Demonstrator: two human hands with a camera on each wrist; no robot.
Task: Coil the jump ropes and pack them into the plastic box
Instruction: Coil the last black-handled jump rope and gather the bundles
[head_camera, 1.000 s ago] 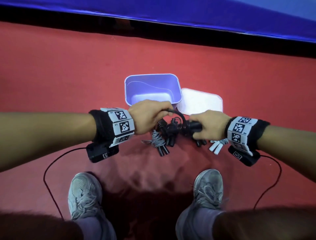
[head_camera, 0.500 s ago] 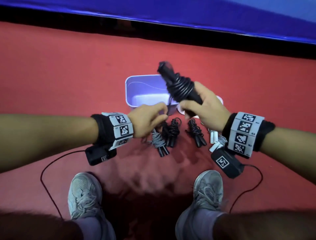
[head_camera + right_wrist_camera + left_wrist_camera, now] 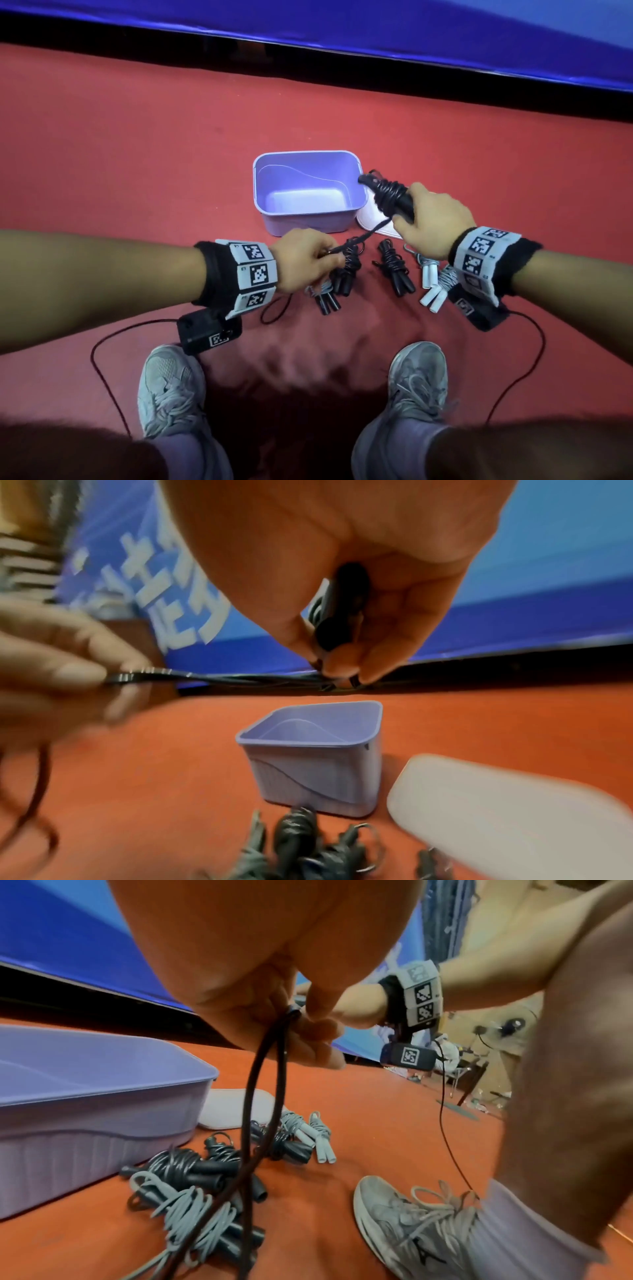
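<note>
So the right hand (image 3: 433, 222) has its fingers wrapped around the handles of a black jump rope with the cord wound round them (image 3: 388, 198), holding it up just over the right rim of the open lilac plastic box (image 3: 305, 219). The left hand (image 3: 303, 258) pinches the loose tail of that same cord (image 3: 363, 236) between thumb and fingertips, and the cord runs taut between the two hands. My guess is the tension is there so the last wraps go on snug, and it's held that close to the box so it can drop straight in once it's done.

The box sits on the red floor mat (image 3: 137, 154), a bit far of the hands, with nothing in it yet as far as I can see. Its white lid (image 3: 371, 219) lies flat just right of it, mostly hidden behind the right hand. The other bundles lie near of the box: a black one (image 3: 394, 267) in the middle, white-handled grey ones (image 3: 431, 284) to the right, and a black and grey cluster (image 3: 329, 291) partly under the left hand, so I can't count them properly.

The right wrist view is blurry, and the cord's end vanishes inside the left fingers.
</note>
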